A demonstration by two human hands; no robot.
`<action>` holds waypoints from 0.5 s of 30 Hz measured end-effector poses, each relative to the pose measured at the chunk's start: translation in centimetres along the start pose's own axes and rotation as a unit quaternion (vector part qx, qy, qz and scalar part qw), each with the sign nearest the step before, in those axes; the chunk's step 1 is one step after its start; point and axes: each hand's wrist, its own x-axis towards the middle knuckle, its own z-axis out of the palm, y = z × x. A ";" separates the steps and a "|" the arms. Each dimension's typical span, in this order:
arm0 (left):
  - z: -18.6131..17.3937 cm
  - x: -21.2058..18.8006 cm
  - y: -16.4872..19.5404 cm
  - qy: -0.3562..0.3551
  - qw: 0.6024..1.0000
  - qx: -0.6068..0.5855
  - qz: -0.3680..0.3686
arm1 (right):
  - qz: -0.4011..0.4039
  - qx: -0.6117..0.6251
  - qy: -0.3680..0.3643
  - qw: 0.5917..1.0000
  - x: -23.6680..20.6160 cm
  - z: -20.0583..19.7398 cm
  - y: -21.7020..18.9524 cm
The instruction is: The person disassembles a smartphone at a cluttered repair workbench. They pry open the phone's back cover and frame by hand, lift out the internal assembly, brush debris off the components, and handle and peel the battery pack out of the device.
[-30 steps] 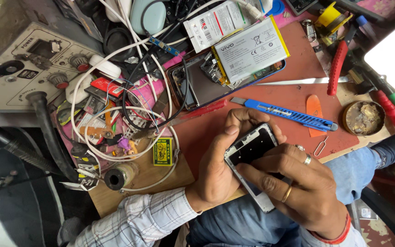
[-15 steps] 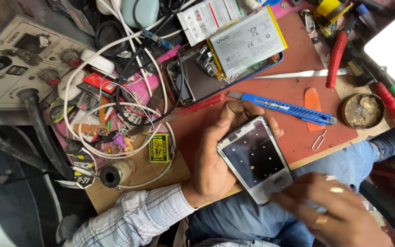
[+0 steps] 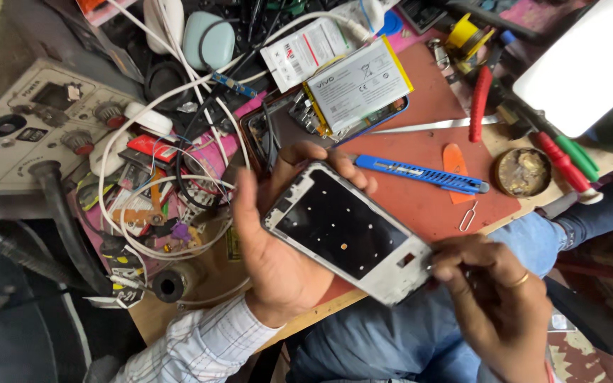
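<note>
My left hand [image 3: 278, 262] grips a phone frame [image 3: 342, 227], a grey metal chassis with a black inner plate, held tilted above the edge of the red work mat [image 3: 431, 92]. Its thumb lies along the frame's left side and its fingers curl over the top edge. Wearing rings, my right hand [image 3: 498, 298] is pinched at the frame's lower right corner, fingertips touching it. Whether a small tool sits between those fingers is hidden.
On the mat lie a blue utility knife [image 3: 420, 174], an orange pry pick [image 3: 455, 159], a pin tool [image 3: 468, 220] and a flat battery [image 3: 360, 85] on an opened phone. A round tin [image 3: 521, 171], screwdrivers [image 3: 569, 152], white cables [image 3: 143, 142] and a power supply box [image 3: 30, 135] crowd the bench.
My right hand lifted off the frame, dropped away blurred, and has come back to pinch its lower right corner. The left hand has turned the frame flatter toward me.
</note>
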 end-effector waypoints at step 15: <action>0.8 -1.2 3.7 -0.099 0.822 0.560 0.028 | -0.338 -0.197 -0.075 0.917 10.3 -3.3 -4.6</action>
